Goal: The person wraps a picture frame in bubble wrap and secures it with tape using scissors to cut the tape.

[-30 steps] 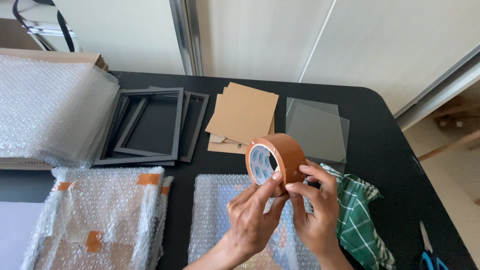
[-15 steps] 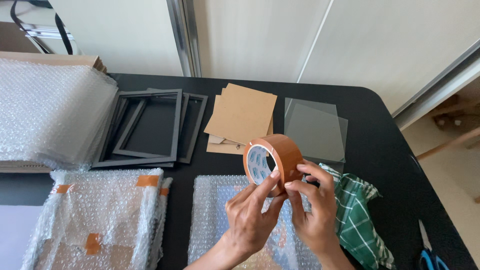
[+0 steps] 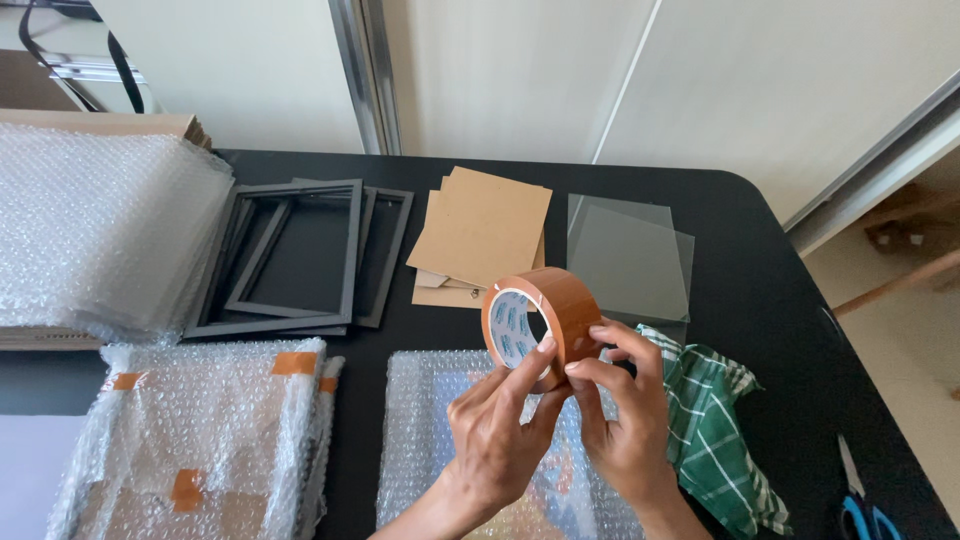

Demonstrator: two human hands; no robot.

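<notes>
A roll of brown packing tape (image 3: pixel 560 305) is held upright above a bubble-wrapped flat item (image 3: pixel 440 420) on the black table (image 3: pixel 760 280). My left hand (image 3: pixel 500 435) grips the roll from below, its thumb on the white inner core. My right hand (image 3: pixel 625 415) pinches the roll's outer edge with thumb and forefinger, fingertips on the tape surface. Both wrists come in from the bottom edge and cover part of the wrapped item.
A green checked cloth (image 3: pixel 715 430) lies right of my hands. Behind are clear glass panes (image 3: pixel 630 255), brown backing boards (image 3: pixel 480 235), black picture frames (image 3: pixel 300 255) and stacked bubble wrap (image 3: pixel 95 225). Taped wrapped bundles (image 3: pixel 200 430) sit at left. Blue-handled scissors (image 3: pixel 855 505) lie bottom right.
The roll and both hands have shifted slightly left; the grip looks the same.
</notes>
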